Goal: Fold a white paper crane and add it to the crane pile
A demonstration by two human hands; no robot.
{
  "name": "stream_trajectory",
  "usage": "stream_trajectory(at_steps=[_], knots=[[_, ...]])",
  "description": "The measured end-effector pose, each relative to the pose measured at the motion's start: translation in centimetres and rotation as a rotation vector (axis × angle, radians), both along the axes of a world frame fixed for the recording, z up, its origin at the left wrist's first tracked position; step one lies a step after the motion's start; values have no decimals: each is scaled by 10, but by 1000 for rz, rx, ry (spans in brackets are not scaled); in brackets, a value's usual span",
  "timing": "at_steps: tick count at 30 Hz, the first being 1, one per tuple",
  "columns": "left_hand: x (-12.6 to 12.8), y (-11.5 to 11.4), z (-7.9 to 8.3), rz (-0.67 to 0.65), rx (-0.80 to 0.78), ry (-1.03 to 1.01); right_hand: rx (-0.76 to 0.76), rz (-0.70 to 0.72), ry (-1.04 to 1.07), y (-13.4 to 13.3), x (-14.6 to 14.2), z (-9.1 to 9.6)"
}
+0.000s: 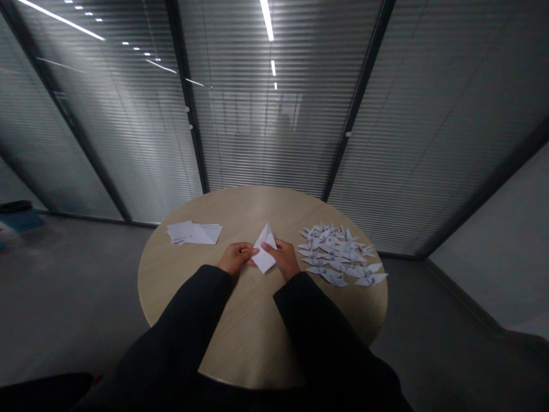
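Between my hands is a sheet of white paper (265, 258), folded into a kite-like diamond with its long point facing away from me. My left hand (235, 257) pinches its left edge, thumb on top. On the right edge, my right hand (285, 257) grips it with the thumb pressed on the upper face and the fingers behind. Off to the right lie several folded paper cranes (337, 254), set out in rough rows. A loose stack of white paper sheets (195, 233) rests to the left, beyond my left hand.
All of this is on a round, light wood table (240, 349). Glass partitions with blinds (270, 143) stand right behind its far edge. A white wall (497, 246) is at the right. Blue and dark items (21, 216) sit on the floor at far left.
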State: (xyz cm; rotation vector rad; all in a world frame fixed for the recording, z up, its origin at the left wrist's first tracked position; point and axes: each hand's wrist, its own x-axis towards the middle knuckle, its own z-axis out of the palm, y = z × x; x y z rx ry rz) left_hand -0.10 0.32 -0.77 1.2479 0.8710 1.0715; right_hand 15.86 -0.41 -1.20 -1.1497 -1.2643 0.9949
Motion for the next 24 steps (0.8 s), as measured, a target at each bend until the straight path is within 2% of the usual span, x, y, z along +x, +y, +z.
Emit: stream_trajectory(at_steps=[6,12,19,24], knots=[[-1,-1,0,-22,6,0,-9,37,46,-4,-3,6],[0,-2,1,-69,-24,44,-72,15,-9,-11,-5,12],[0,-2,2,-110,-48,55,-48,8,-1,-11,-5,10],[2,-6,5,-75,-31,106,-58,25,-8,-9,-3,12]])
